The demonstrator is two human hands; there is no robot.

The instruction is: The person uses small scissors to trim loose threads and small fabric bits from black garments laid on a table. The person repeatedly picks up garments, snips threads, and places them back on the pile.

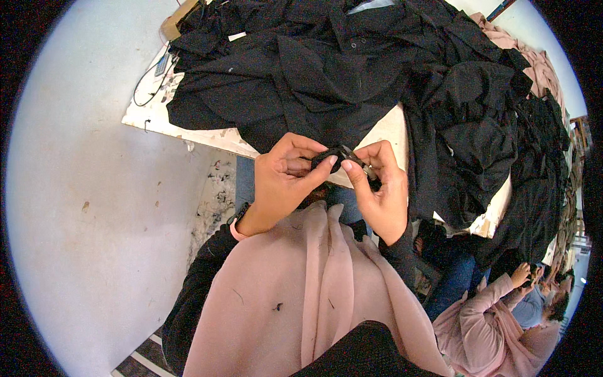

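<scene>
Pinching a small black piece (326, 159) at the centre of the frame, I have both hands raised just in front of the bench (217, 138). On my left hand (279, 179) the thumb and fingers press the piece from its left side; on my right hand (386, 198) they close on its right end, the two thumb tips nearly meeting. From my remote seat I cannot tell whether the piece joins the black cloth (333, 75) heaped behind it across the top of the frame. A white tag (237, 36) lies on that heap at upper left, and a dark cable (137, 93) loops over the bench corner near it. More black garments (468, 125) hang down at right of centre, with pink cloth (545, 72) at upper right. Toward the lower right, a co-worker (490, 327) in pink sits with both hands raised.
</scene>
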